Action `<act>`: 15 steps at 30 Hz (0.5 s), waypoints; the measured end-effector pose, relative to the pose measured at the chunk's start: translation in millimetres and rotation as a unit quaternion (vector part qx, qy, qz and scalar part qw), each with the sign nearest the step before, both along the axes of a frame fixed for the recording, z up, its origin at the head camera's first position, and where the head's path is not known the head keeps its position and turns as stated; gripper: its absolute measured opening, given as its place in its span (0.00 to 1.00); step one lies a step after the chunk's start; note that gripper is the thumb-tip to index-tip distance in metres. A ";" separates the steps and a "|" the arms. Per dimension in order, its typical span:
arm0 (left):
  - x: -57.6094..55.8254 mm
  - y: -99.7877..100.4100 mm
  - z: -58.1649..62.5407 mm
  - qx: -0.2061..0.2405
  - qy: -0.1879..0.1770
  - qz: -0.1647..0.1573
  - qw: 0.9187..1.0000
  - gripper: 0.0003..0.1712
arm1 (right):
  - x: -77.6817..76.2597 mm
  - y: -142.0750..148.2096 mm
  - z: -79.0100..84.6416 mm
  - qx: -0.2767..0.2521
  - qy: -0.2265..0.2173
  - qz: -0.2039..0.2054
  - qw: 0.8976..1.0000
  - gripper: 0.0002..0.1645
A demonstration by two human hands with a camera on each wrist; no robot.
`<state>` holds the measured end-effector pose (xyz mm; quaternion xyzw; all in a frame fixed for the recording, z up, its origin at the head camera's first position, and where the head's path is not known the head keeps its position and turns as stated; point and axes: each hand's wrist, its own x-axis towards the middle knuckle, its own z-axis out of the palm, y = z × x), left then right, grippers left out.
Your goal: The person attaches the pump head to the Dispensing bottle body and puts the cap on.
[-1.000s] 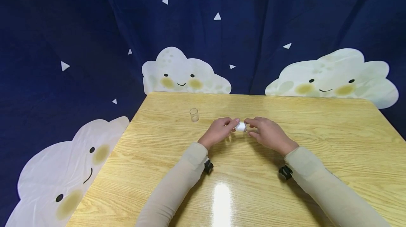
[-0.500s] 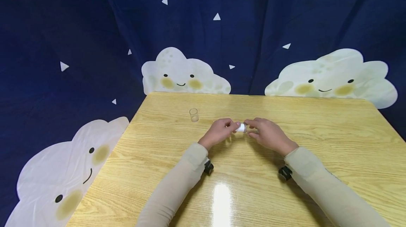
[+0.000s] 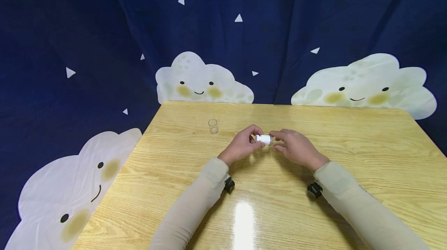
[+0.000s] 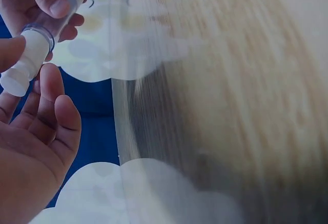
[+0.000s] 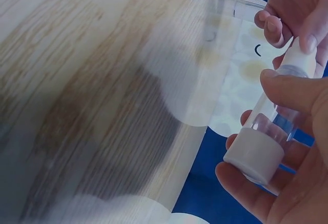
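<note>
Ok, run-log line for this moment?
right hand: holds bottle; left hand: at bottle's white cap; clear cup: upright on table

Slanted clear bottle (image 4: pixel 40 39), white at both ends. Right hand (image 4: pixel 24 3) grips far end; left hand (image 4: pixel 36 147), palm up, thumb and fingers about near white end. Wooden table (image 4: pixel 230 90) beside, blue curtain (image 4: pixel 92 101) with white clouds (image 4: pixel 89 188).
</note>
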<state>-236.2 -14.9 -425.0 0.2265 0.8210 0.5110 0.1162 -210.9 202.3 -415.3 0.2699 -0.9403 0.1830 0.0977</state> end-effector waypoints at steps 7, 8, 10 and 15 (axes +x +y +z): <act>-0.1 -0.9 0.2 -0.007 0.007 -0.006 1.000 0.14 | -1.0 0.3 -1.7 0.000 0.002 0.003 1.000 0.25; -0.1 -1.1 0.2 -0.008 0.005 -0.006 1.000 0.14 | -1.1 0.6 -2.0 0.001 0.002 0.003 1.000 0.25; -0.1 -1.0 0.1 -0.015 0.000 -0.005 1.000 0.16 | -1.3 1.0 -2.3 0.001 0.002 0.004 1.000 0.25; 0.1 0.0 0.1 -0.037 -0.033 0.021 0.999 0.30 | -0.6 0.8 -1.9 0.000 0.003 0.007 1.000 0.25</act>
